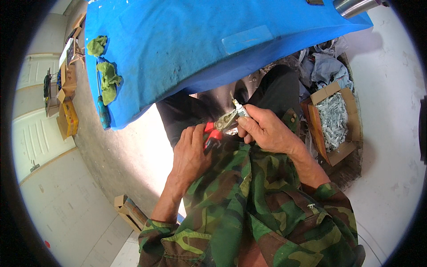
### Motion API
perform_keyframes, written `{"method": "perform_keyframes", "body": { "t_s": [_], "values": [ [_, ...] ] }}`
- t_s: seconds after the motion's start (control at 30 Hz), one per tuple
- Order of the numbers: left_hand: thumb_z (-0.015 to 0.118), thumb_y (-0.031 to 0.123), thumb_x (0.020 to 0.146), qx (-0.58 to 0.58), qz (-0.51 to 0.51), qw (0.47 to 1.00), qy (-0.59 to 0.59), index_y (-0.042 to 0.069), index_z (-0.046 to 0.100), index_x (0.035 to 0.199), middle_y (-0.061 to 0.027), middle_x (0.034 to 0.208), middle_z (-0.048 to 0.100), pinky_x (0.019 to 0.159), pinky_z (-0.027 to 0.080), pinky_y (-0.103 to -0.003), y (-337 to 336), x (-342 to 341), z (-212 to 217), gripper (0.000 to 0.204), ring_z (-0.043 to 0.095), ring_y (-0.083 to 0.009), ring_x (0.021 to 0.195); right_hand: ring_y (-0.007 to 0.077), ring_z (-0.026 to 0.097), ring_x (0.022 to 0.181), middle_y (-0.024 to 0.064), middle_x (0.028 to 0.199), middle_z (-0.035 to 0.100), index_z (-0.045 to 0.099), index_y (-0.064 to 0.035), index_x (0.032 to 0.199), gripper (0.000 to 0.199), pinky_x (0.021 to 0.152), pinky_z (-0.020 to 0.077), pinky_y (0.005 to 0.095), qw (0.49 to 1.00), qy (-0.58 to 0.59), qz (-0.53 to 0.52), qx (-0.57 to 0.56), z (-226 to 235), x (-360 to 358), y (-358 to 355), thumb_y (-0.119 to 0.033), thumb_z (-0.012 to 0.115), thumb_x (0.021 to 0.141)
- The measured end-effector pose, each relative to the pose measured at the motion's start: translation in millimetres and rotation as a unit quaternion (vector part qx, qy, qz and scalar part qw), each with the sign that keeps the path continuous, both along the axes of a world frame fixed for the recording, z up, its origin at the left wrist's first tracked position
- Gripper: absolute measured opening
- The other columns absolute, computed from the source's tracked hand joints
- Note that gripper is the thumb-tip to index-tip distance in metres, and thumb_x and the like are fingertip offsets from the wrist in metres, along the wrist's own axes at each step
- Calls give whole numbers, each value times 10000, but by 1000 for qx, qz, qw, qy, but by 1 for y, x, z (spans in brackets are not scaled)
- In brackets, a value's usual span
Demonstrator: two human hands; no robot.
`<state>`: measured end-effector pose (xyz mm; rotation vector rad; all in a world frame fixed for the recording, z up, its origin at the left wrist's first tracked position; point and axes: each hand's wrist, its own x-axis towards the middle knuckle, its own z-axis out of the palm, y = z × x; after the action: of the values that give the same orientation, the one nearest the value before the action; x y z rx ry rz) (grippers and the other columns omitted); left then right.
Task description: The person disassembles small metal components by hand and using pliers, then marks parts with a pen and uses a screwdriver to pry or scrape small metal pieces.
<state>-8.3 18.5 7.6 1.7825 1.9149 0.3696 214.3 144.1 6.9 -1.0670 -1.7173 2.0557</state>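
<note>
My left hand [189, 153] is closed around the red handles of a pair of pliers [226, 120], whose metal jaws point up and to the right. Pinched between the thumb and fingers of my right hand [269, 131] is a small white piece with a thin brass-coloured tip [240, 109]. The tip points upward. The jaws lie right beside the white piece; I cannot tell whether they touch it. Both hands are above my lap, in front of the camouflage jacket. My right fingers hide the lower end of the piece.
A blue-covered table [187, 40] lies ahead, with green rags [108, 82], a screwdriver [103, 111] and a metal cup [353, 7]. To my right, an open cardboard box [353, 113] holds many small whitish pieces, beside plastic bags [328, 66]. Another carton [131, 213] stands on the floor at left.
</note>
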Motion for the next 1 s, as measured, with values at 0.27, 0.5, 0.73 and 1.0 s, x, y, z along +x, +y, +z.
{"method": "perform_keyframes", "body": {
  "t_s": [0.27, 0.5, 0.73, 1.0],
  "values": [
    [716, 10, 865, -17, 9, 992, -126, 7, 584, 1298, -227, 1022, 635, 782, 551, -463, -12, -4, 7, 453, 678, -436, 912, 394, 660, 925, 184, 974, 664, 578, 0, 1125, 177, 803, 520, 443, 981, 8, 41, 192, -7, 4, 10, -153, 604, 1041],
    [651, 52, 940, -59, 14, 976, -208, 4, 651, 1237, -224, 952, 674, 750, 542, -414, -17, -3, 26, 301, 689, -378, 817, 340, 640, 1032, 107, 1074, 665, 637, -90, 1166, 304, 876, 509, 456, 890, 18, 85, 448, -19, 6, 27, -121, 760, 889],
    [614, 142, 1001, -172, 52, 934, -310, -9, 695, 1101, -99, 823, 680, 678, 503, -327, -14, 1, 39, 198, 616, -157, 712, 310, 632, 1082, 60, 1133, 631, 651, -161, 1119, 336, 915, 515, 437, 817, 7, 39, 576, -21, 1, 34, -125, 793, 817],
    [617, 213, 1021, -301, 115, 803, -502, 19, 698, 1143, -20, 815, 661, 636, 480, -290, -25, 0, 23, 243, 601, -109, 705, 255, 595, 860, 27, 1003, 573, 715, -194, 1154, 471, 685, 523, 380, 784, 9, -70, 616, -29, -2, 28, -90, 886, 728]
  ]
}}
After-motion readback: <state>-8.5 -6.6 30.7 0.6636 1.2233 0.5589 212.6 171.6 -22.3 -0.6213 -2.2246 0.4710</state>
